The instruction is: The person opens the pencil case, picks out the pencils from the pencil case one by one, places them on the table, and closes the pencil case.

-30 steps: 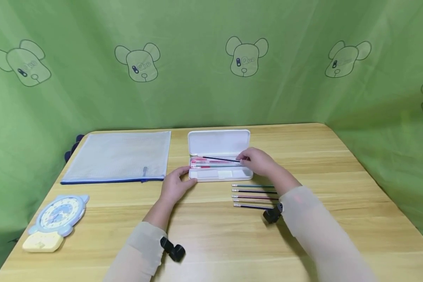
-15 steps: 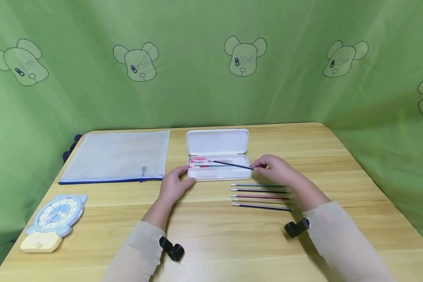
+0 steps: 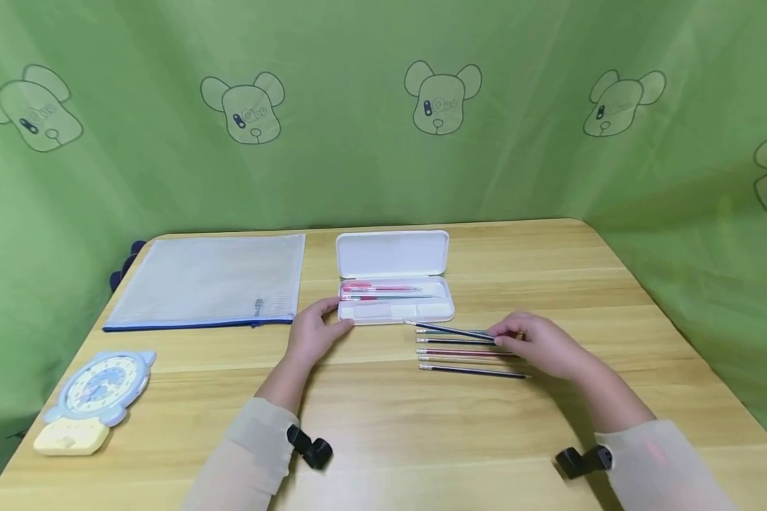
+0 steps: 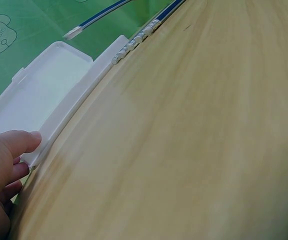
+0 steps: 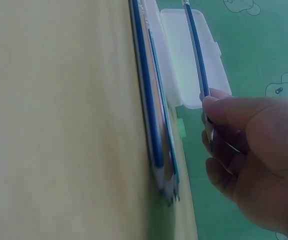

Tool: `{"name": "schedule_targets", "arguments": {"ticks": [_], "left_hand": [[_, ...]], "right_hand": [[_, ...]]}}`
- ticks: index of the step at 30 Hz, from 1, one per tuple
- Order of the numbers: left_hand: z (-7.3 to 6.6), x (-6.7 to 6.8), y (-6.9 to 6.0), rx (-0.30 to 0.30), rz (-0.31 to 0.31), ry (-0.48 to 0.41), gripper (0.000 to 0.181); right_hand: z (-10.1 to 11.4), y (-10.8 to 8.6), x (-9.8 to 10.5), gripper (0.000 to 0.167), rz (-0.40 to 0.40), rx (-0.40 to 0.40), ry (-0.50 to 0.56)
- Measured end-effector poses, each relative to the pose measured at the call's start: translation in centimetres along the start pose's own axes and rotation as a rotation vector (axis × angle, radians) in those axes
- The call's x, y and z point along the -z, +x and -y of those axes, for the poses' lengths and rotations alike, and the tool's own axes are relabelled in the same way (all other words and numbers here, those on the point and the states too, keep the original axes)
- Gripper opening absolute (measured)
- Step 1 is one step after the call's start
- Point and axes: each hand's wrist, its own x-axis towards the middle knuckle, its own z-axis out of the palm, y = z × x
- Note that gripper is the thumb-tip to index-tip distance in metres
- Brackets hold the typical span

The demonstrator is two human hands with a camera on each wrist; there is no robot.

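Note:
A white pencil case [image 3: 444, 312] lies with its lid raised, holding pink pens [image 3: 380, 289] and a pencil-like item in its tray. My left hand [image 3: 312, 332] grips its front left corner, thumb on the rim in the left wrist view, fingers against the side. Between thumb and fingers, my right hand [image 3: 540, 344] pinches a dark blue pencil [image 3: 450, 329] near its sharpened end. That pencil is tilted, raised above a row of several pencils [image 3: 473, 371] in front of the case. In the right wrist view the row's points [image 5: 169, 187] face one way.
A mesh zipper pouch [image 3: 207, 280] with a blue edge lies flat at the back left. In front of it is a blue toy clock [image 3: 102, 387] with a pale yellow base. Green curtain [image 3: 358, 177] hangs behind the wooden table [image 3: 422, 440].
My right hand has lifted the dark pencil out of the case and carried it right and towards me, over the row. My left hand has stayed at the case's corner.

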Motion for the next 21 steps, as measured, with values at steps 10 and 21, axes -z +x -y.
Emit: {"name": "schedule_targets", "arguments": {"ticks": [10, 21], "left_hand": [[-0.1, 0.2, 0.0, 0.001, 0.000, -0.020, 0.054], [-0.3, 0.2, -0.2, 0.010, 0.006, -0.016, 0.054]], "right_hand": [[-0.3, -3.0, -0.5, 0.014, 0.007, 0.025, 0.006], [-1.0, -5.1, -1.5, 0.016, -0.024, 0.074, -0.045]]}}
